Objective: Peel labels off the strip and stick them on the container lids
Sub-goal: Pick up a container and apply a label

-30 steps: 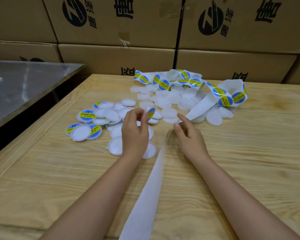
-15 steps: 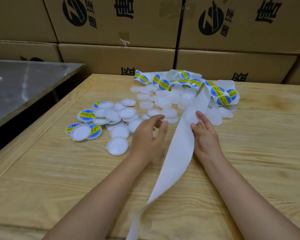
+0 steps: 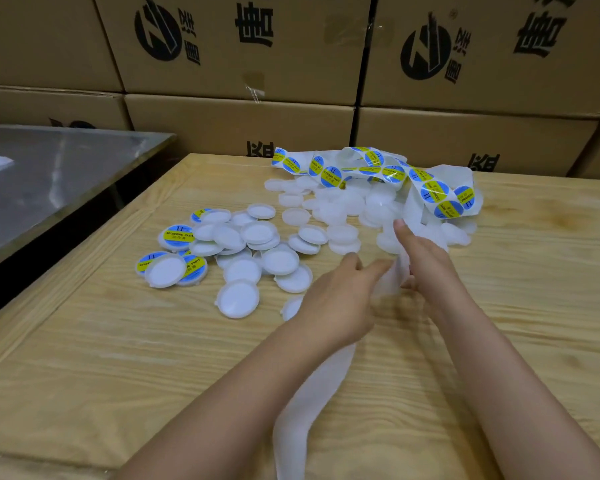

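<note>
By lids (image 3: 239, 299), R hand (image 3: 426, 268) grips strip (image 3: 312, 393), L hand (image 3: 336, 299) touches it

Obstacles: label strip (image 3: 388, 173) heaped just behind the lid pile (image 3: 279, 261); cardboard boxes (image 3: 239, 129) walling off the space beyond the pile. Passage: wooden table (image 3: 541, 306) surface right of the pile and nearer than it.

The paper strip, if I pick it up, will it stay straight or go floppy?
Probably floppy: the paper strip bends in a curve across the table and bunches where the right hand grips it. It looks thin, so likely light. Its labelled end lies in loose loops, so it might tangle.
</note>
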Demonstrator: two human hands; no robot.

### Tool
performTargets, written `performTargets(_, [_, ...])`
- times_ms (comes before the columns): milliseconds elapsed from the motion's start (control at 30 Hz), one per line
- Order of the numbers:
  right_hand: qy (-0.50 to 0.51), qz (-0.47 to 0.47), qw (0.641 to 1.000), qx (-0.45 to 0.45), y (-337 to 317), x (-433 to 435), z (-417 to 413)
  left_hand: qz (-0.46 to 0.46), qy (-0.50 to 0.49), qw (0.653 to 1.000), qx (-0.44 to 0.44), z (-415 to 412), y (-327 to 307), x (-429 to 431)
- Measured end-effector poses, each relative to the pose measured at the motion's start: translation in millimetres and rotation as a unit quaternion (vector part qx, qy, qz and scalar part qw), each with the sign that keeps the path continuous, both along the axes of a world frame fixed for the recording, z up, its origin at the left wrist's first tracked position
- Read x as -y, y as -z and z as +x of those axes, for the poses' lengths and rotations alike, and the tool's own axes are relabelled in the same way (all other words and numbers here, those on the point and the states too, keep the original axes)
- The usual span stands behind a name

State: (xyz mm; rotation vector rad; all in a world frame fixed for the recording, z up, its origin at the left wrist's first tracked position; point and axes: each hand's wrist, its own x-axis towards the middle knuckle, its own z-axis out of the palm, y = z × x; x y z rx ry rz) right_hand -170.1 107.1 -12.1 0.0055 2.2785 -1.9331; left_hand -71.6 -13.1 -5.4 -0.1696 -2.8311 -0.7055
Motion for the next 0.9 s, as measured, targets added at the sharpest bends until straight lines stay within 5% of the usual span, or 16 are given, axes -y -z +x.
performTargets(167, [0.013, -0.048, 0.997, 0.067, -5, 1, -8, -0.315, -0.070, 0.946, -0.007, 16, -12, -30])
performTargets(233, [0.034, -0.072, 0.996, 0.050, -9, 1, -14, -0.346, -0.061, 0.936, -0.007, 27, -17, -39])
performTargets(400, [0.019, -0.037, 0.999, -0.002, -8, -13, -23, -0.112, 0.008, 0.988, 0.105, 16, 3, -55])
performTargets(533, [0.070, 0.003, 0.997, -0.035, 4, -16, -31, -0.024, 0.015, 0.988, 0.150, 17, 8, -54])
performTargets(667, [0.095, -0.075, 0.992, -0.024, 11, -18, -36, 0.101, 0.052, 0.983, 0.144, 9, 1, -46])
performTargets(767, [0.117, -0.088, 0.989, -0.039, 20, -14, -36, 0.031, 0.027, 0.999, 0.029, 1, 6, -34])
performTargets(900, [0.114, 0.093, 0.979, -0.139, 31, -10, -31, -0.060, 0.077, 0.995, 0.010, 0, 28, -25])
